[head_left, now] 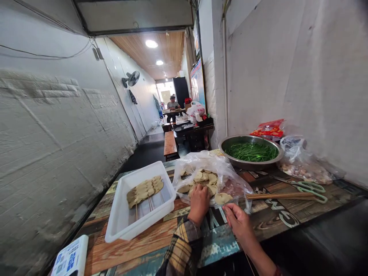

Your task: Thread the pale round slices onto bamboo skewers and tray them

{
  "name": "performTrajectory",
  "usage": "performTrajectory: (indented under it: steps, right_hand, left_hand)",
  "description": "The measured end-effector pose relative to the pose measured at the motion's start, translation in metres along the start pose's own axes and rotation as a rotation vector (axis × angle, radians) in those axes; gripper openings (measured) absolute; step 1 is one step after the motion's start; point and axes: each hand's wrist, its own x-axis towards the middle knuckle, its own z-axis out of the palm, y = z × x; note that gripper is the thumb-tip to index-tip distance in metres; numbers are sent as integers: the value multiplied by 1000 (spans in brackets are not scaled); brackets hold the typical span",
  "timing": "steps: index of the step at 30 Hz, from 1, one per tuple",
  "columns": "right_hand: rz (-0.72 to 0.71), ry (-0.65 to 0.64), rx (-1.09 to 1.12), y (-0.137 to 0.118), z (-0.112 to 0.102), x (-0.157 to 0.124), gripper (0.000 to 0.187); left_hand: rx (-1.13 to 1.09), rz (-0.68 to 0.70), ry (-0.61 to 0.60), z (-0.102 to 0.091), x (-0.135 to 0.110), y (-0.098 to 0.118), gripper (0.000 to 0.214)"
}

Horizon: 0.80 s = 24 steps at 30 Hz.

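My left hand (199, 201) rests on a pile of thin beige slices (202, 176) in an open clear plastic bag (184, 163). Its fingers are curled down onto the slices, and the fingertips are partly hidden. My right hand (238, 220) pinches a thin bamboo skewer (248, 263), whose lower end runs down below the wrist. Just beyond the right fingertips is one beige slice (222, 198); whether the skewer pierces it I cannot tell. On the left, a white plastic tub (115, 226) holds skewered beige slices (145, 190) laid side by side.
A steel bowl (251, 165) of green chives stands at the back right, beside a red packet (268, 129) and a clear bag (304, 165). Skewers (278, 196) and green-handled scissors (310, 188) lie at right. A white device (71, 255) is front left. A person (173, 103) sits far back.
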Motion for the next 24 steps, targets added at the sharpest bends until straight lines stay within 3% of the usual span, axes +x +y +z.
performTrajectory:
  steps: [6, 16, 24]
  right_hand:
    - [-53, 27, -31, -14, -2, -3, 38]
    - [-44, 32, -32, -14, -2, -2, 34]
    - [-57, 31, -23, -12, -2, -1, 33]
  left_hand:
    - [-60, 16, 47, 2, 4, 0, 20]
    - [-135, -25, 32, 7, 11, -3, 33]
    - [-370, -70, 82, 11, 17, -5, 18]
